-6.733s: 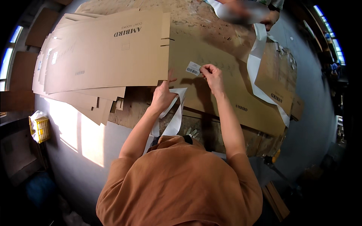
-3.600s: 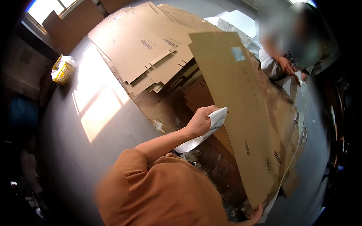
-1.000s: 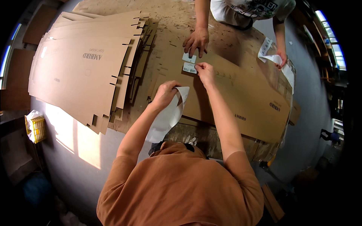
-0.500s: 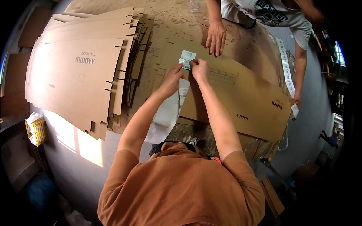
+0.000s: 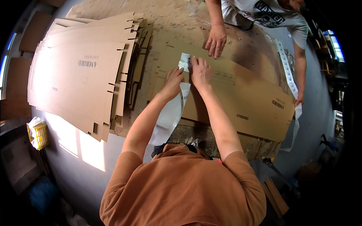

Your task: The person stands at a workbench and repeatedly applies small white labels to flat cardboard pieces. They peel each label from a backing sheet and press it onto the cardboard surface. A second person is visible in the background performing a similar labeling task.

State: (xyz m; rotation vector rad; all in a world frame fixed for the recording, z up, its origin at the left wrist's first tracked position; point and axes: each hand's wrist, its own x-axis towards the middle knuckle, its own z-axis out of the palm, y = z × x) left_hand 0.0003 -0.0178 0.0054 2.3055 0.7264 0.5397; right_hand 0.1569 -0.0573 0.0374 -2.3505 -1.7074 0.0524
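Lower label (image 5: 183, 67) lies on card (image 5: 260, 107), upper centre of frame: our left hand (image 5: 172, 83) at its lower left, right hand (image 5: 201, 72) at its right. Left grip holds strip (image 5: 167, 117); right, can't tell.

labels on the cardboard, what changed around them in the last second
The left hand moved forward to the left edge of the lower label; the right hand stays at its right. The co-worker's flat hand came off the upper label and shifted right; their other hand moved right with a label strip. The cardboard stack stayed put.
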